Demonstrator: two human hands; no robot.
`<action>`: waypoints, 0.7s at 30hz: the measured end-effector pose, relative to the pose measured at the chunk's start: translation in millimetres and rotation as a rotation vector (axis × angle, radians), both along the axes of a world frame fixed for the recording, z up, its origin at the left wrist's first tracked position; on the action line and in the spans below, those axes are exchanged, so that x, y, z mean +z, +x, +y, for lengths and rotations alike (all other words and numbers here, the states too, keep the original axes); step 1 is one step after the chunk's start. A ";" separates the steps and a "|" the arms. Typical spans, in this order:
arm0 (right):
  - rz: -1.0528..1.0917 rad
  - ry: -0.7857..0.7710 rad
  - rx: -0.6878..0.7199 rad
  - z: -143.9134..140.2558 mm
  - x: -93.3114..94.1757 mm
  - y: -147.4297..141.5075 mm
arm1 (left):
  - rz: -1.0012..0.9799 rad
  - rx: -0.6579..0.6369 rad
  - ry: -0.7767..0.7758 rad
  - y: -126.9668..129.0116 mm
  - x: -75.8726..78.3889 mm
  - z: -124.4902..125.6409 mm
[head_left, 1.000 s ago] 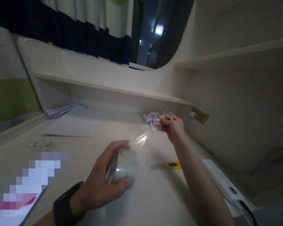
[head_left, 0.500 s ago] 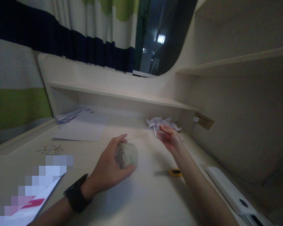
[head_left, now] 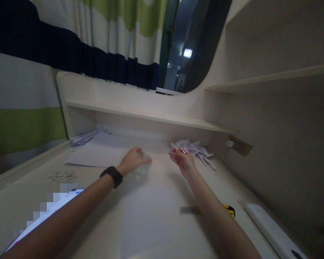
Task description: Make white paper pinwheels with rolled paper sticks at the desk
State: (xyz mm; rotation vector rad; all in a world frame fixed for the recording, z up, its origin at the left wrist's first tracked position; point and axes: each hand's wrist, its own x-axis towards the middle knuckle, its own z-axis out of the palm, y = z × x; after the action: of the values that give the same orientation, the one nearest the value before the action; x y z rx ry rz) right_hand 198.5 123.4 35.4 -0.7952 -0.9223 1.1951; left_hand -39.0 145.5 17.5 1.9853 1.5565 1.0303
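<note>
Gripping the tape roll (head_left: 142,168) on the tabletop (head_left: 162,219) with my left hand (head_left: 132,160), right hand (head_left: 182,160) pinching its strip end, I judge the stretched strip could twist and stick to itself.

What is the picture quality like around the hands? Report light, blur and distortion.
Head view: dim, cool light; the left hand and the tape roll in its grip are motion-blurred; the right hand is sharper; arm shadows fall on the desk; shelf edges bow from wide-angle distortion; a pixelated patch covers the lower left.
</note>
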 end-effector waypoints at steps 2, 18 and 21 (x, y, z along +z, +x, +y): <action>-0.013 -0.004 0.020 6.4 -8.9 -4.1 | 0.067 -0.009 0.001 -4.1 1.4 12.7; -0.290 0.015 0.209 17.4 -26.1 -17.3 | 0.312 -0.109 -0.086 -15.3 -4.8 51.8; -0.323 -0.013 0.210 16.6 -31.2 -19.5 | 0.355 -0.133 -0.091 -12.9 -8.9 52.0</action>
State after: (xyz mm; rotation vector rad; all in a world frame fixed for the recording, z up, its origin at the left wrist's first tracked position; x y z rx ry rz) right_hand 179.0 140.1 4.2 -0.9364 -1.2898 1.2760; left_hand -51.9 197.5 8.7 2.2617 1.5829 0.5665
